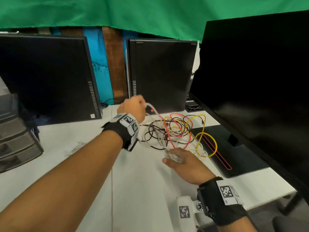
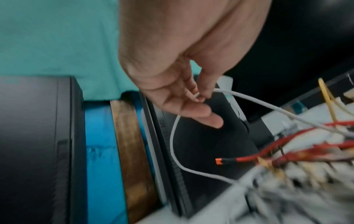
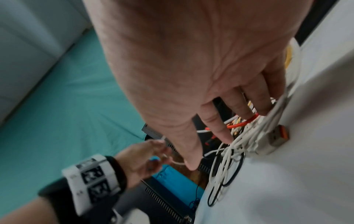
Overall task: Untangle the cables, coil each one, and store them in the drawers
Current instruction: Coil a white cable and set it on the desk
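Note:
A tangle of white, black, red and yellow cables [image 1: 175,131] lies on the white desk [image 1: 142,181] in front of the middle computer. My left hand [image 1: 133,106] is raised above the tangle's left side and pinches a white cable [image 2: 249,101] between thumb and fingers, pulling it up out of the pile. My right hand [image 1: 182,158] rests on the near edge of the tangle, its straight fingers [image 3: 220,128] pressing down on white strands [image 3: 239,144]. A white plug with an orange tab [image 3: 275,136] lies by those fingers. A red cable end [image 2: 220,161] hangs free.
Two black computer towers [image 1: 50,77] [image 1: 162,74] stand at the back. A big black monitor [image 1: 259,81] and its base [image 1: 225,148] fill the right side. Grey drawers [image 1: 15,136] stand at the far left. A green cloth [image 1: 150,14] hangs behind.

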Available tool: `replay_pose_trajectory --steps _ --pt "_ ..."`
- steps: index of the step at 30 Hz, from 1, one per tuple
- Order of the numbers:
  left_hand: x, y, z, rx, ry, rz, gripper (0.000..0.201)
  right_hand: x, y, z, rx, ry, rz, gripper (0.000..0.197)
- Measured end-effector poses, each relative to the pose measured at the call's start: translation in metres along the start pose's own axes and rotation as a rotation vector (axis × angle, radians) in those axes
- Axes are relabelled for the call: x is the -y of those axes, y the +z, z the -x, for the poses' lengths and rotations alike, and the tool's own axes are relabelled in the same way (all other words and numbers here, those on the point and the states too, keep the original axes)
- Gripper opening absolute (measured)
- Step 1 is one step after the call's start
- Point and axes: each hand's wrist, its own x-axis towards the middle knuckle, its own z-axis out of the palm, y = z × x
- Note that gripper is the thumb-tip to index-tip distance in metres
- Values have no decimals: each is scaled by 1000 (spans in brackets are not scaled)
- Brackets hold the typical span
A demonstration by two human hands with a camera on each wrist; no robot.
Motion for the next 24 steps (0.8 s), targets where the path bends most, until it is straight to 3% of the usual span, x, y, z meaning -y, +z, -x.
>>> replay_pose_trajectory --steps 3,8,11,14,16,20,22,24 --pt "-28 -43 -14 -221 101 213 13 4 -9 0 -57 61 22 38" --pt "-63 -103 -32 -353 239 603 17 29 -35 0 -235 79 111 57" --pt "-78 -130 -28 -339 326 741 11 64 -51 1 -435 -44 0 59" --pt "-90 -147 -20 -259 402 823 15 103 -61 -2 -500 -154 -96 77" --pt "-98 -159 -9 -234 430 871 11 128 -68 -10 -433 -173 -172 77" --pt "-108 -190 6 -258 503 982 10 157 -81 -27 -117 -77 -82 33" --pt "-112 -208 12 -262 542 1017 8 162 -86 -34 -72 -74 -19 34" --pt "-114 -225 17 -264 563 1060 6 163 -87 -39 -64 -73 20 51"
